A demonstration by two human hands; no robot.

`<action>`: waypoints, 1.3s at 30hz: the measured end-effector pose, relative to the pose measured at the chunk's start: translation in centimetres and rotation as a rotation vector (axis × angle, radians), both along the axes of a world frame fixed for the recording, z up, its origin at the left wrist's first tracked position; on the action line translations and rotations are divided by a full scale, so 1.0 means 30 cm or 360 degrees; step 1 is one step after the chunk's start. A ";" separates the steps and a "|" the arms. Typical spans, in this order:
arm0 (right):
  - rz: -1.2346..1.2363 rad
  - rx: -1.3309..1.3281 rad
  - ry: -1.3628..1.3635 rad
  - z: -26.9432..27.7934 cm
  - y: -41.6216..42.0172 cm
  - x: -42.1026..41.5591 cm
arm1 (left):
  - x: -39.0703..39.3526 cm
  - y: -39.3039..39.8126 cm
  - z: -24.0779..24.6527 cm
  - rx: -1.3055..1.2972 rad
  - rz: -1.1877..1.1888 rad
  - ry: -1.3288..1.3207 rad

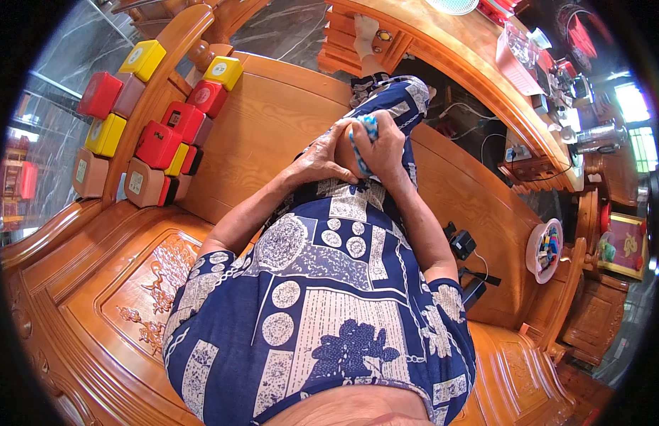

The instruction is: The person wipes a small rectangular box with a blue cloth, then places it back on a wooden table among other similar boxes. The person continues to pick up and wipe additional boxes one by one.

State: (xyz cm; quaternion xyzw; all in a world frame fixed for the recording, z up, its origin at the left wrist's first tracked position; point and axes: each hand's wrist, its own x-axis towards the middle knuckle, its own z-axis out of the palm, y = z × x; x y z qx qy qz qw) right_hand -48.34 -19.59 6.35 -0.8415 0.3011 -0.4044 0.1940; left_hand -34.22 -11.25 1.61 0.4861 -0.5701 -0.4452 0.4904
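Note:
My right hand grips a blue-and-white braided or knitted piece, which hangs down against a bare knee. What the piece is exactly cannot be told, as the fingers cover much of it. From the other side, my left hand clasps the same knee, thumb low and fingers high. Dark blue patterned trousers are on the leg around the hands, and a bare foot rests farther off by a wooden cabinet.
I sit on a carved wooden sofa. Red, yellow and brown boxes are stacked left. A white bowl of small colourful items and a black device with a cable lie right. A wooden table bears a pink basket.

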 end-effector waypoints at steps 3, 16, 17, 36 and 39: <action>-0.0168 -0.0019 0.0031 -0.034 -0.068 0.019 | 0.006 0.011 0.023 0.0004 0.0007 -0.0047; -0.0460 -0.0067 0.0020 -0.118 -0.105 -0.039 | 0.006 -0.006 -0.022 0.0139 0.0094 0.0060; -0.0429 -0.0073 0.0018 -0.114 -0.084 -0.041 | 0.005 -0.007 -0.028 0.0133 0.0095 0.0106; 0.0122 -0.0283 0.0205 -0.018 0.022 0.045 | 0.080 -0.010 -0.096 0.0199 -0.0344 0.0578; -0.0020 -0.0226 0.0245 -0.034 -0.019 0.060 | 0.108 -0.016 -0.107 0.0171 -0.0282 0.0432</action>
